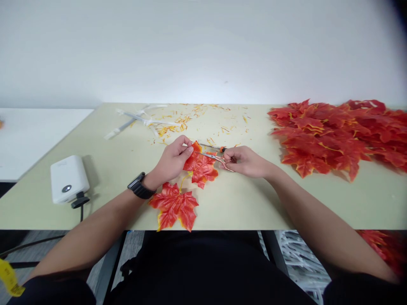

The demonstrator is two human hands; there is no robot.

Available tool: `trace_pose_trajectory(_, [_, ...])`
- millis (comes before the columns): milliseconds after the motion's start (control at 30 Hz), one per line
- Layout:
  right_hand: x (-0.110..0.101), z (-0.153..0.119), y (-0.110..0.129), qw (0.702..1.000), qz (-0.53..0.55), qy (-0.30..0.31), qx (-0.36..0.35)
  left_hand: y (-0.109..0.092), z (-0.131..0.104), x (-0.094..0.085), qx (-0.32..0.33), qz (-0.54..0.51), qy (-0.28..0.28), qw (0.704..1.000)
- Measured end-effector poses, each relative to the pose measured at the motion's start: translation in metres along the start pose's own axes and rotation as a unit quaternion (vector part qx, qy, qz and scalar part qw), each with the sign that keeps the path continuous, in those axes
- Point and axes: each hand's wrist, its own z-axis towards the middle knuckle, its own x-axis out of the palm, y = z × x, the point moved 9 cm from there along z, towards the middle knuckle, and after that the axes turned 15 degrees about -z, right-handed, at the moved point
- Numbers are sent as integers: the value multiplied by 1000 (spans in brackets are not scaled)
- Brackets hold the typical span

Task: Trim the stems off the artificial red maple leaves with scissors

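Observation:
My left hand [174, 156], with a black watch at the wrist, pinches the upper edge of a red artificial maple leaf [201, 168] between thumb and fingers. A second red maple leaf [175, 206] hangs on the same yellow stem and lies near the table's front edge. In my right hand [246, 161] is a pair of scissors [212, 156] with rose-coloured handles. Their blades point left and lie at the top of the held leaf. Just behind them lies a thin metal tool [210, 146] with an orange and black end; its kind is unclear.
A large pile of red maple leaves [330, 135] covers the table's right side. Orange-yellow trimmings [178, 127] are scattered at the back, near clear plastic strips [136, 119]. A white power bank [70, 180] with a black cable stands at the left. More leaves [381, 241] show below the table.

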Motion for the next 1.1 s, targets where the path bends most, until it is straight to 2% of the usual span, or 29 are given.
trace_pose_trajectory(467, [0,-1,-2,1000,3,5,4,-1,0,2,7,-31,11,999])
trace_pose_trajectory(1100, [0,-3,5,1000,-16,11,-12,-9,-4,8,23,5,28,999])
